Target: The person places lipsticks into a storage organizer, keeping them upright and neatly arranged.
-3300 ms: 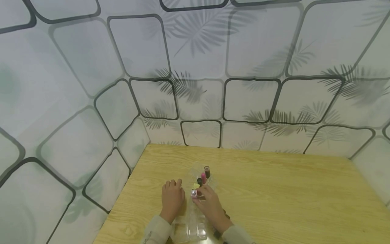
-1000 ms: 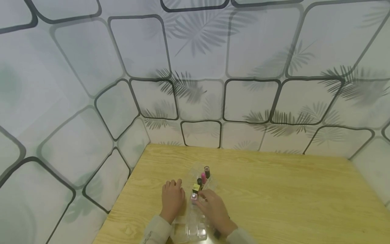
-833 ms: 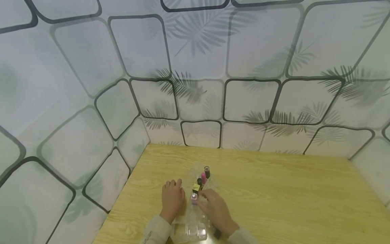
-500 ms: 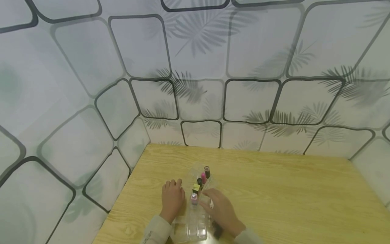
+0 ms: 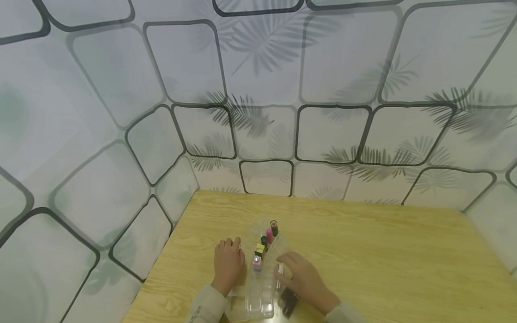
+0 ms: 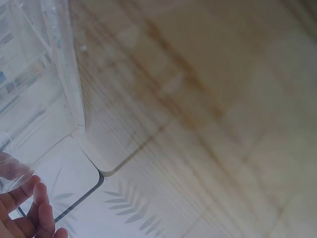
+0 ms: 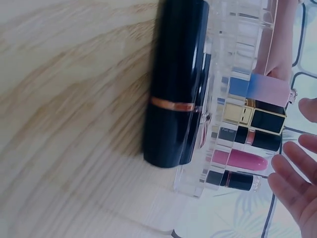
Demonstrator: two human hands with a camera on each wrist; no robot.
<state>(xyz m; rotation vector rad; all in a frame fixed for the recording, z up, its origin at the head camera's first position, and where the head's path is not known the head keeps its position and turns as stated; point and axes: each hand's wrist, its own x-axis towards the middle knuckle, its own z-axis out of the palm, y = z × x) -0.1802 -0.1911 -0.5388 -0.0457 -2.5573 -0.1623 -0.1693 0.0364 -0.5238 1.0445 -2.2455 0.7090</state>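
Observation:
A clear plastic lipstick organizer stands on the table with a row of lipsticks in its far part. Nearest in that row is a lilac-and-blue lipstick with a silvery top. Behind it come a square black-and-gold lipstick, a black one, a pink one and a black one with a sparkly end. My left hand rests at the organizer's left side, fingers loosely bent. Right of the organizer, my right hand hovers with relaxed fingers, holding nothing.
Black lipstick tubes with a copper band lie on the wooden table right of the organizer, just below my right hand. A small pale item is partly hidden by its fingers. Patterned walls border the table's back and left.
My right hand has let go of the lilac lipstick, now standing in the organizer, and moved right and toward me, uncovering the black tubes. The left hand has stayed put.

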